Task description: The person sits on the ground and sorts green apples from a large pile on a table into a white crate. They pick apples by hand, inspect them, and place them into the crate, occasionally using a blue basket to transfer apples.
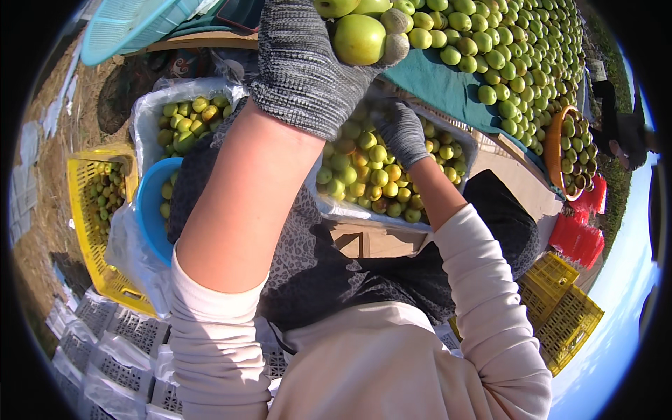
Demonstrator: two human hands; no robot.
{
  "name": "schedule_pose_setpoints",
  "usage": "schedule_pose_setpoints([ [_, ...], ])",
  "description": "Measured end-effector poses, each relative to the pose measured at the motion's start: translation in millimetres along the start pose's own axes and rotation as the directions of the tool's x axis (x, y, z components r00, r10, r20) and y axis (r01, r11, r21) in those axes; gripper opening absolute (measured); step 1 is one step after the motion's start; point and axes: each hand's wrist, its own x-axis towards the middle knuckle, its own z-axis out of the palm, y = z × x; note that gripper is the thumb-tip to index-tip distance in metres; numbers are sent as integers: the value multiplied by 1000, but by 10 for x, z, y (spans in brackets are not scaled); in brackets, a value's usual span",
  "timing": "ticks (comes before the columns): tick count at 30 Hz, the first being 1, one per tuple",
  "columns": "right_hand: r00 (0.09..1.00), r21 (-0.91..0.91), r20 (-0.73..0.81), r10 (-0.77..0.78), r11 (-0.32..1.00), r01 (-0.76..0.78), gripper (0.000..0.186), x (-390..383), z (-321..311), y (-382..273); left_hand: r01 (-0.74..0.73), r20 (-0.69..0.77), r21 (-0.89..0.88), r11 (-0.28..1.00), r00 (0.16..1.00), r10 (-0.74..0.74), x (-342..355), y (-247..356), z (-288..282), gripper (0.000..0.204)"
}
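Note:
My left hand, in a grey knitted glove, is raised high and close at the top of the view. Its fingers curl around a smooth yellow-green fruit, probably a jujube, with more green fruits right beside it. Lower and to the right, my right hand, gloved alike, reaches over a plastic-lined crate filled with green and brownish fruits. Blur and shadow hide the right fingertips, so I cannot tell whether they hold anything.
A sloping teal-covered table bears many green fruits. An orange basket of fruit stands at its right end. Leftward are another lined crate, a blue basin and a yellow crate. Yellow crates stand at right.

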Motion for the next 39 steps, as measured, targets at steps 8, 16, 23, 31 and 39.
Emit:
schedule_pose_setpoints([
  [8,803,784,593,63,-275,-557,41,-1359,19,378,-12,8,70,997,1000,11,2,51,-104,44],
  [16,725,645,582,369,333,-688,37,-1542,371,177,-12,-9,148,989,1000,14,-30,38,-127,44],
  [23,738,715,636,225,186,-674,47,-1323,361,203,35,-12,381,924,999,-33,-98,-21,-82,44],
  [31,842,846,517,151,61,-530,53,-1662,435,426,501,-457,673,544,860,-227,-583,-1017,-481,40],
  [39,825,801,423,375,271,-534,13,-1801,300,710,654,-759,631,418,631,158,-1522,-2367,-1168,64],
])
